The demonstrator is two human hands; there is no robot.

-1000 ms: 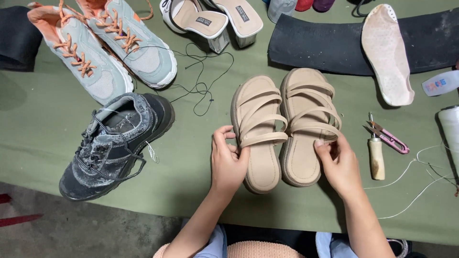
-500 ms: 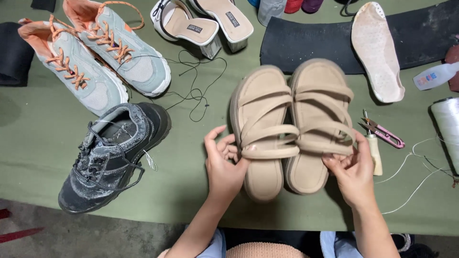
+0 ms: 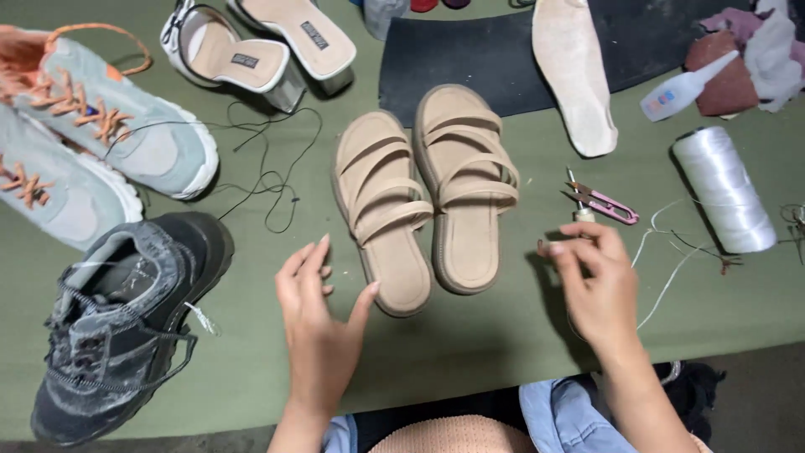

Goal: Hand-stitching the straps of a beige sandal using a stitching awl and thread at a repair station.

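A pair of beige strappy sandals lies side by side on the green table cover (image 3: 470,352): the left sandal (image 3: 381,210) and the right sandal (image 3: 470,184). My left hand (image 3: 323,331) hovers open just below the left sandal's heel, fingers apart, holding nothing. My right hand (image 3: 599,289) is to the right of the sandals, its fingers curled over a cream-handled tool (image 3: 584,216) whose top end shows above the fingertips. Small pink thread snips (image 3: 608,204) lie just beyond that hand.
A black sneaker (image 3: 117,319) and two mint sneakers with orange laces (image 3: 126,126) lie at the left. White heeled mules (image 3: 243,59), loose black thread (image 3: 268,176), a black rubber sheet (image 3: 453,59), an insole (image 3: 574,71), a glue bottle (image 3: 679,88) and a white thread spool (image 3: 723,189) surround the sandals.
Both hands have let go of the sandals, which now lie free. My left hand drew back and opened; my right hand moved right onto the cream-handled tool.
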